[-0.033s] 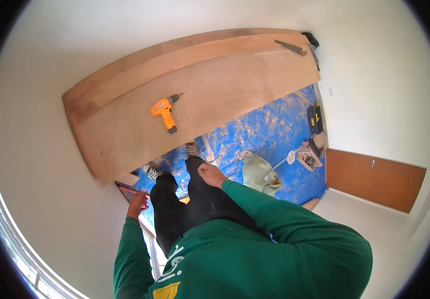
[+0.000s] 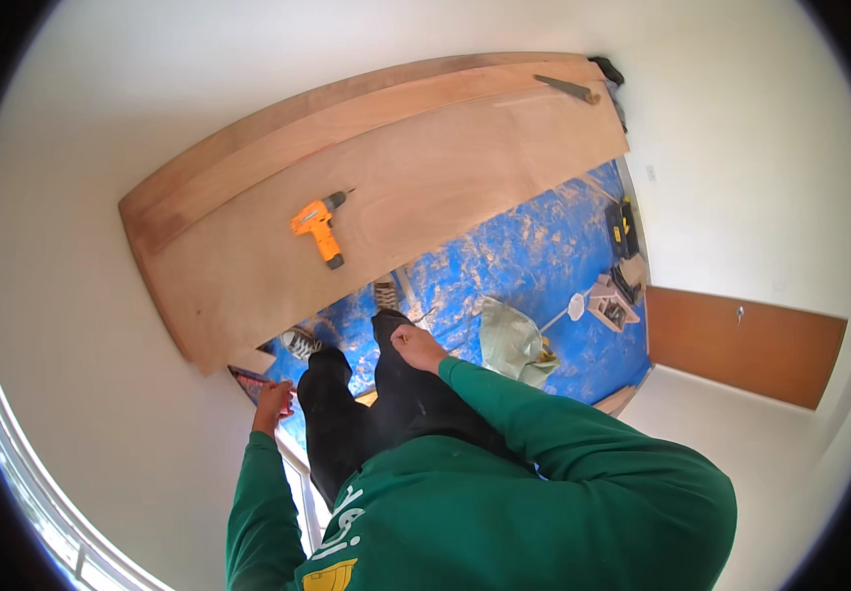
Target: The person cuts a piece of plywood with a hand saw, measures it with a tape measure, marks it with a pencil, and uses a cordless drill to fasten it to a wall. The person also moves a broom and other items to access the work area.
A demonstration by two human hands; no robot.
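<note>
My right hand [image 2: 417, 349] is closed, its fingers curled in above my right thigh. Whatever it may hold is hidden. On the left, my left hand [image 2: 272, 406] is closed too, held beside my left knee; what its fingers grip is too small to make out. Just beyond it lies a dark and red flat object [image 2: 250, 382], partly covered by the hand. In front of me, an orange cordless drill [image 2: 317, 232] with a bit fitted rests on a wooden bench top [image 2: 425, 187]. Neither hand touches the drill.
A handsaw [image 2: 568, 89] lies at the bench's far right. Below, a dusty blue sheet [image 2: 553, 236] covers the floor, with a pale sack [image 2: 512, 340], a wooden tool carrier [image 2: 612, 305] and a black toolbox [image 2: 624, 231]. A wooden door [image 2: 741, 345] stands right.
The view has shifted a little, so the bench, drill and saw sit slightly further left. Both hands have barely moved and remain closed.
</note>
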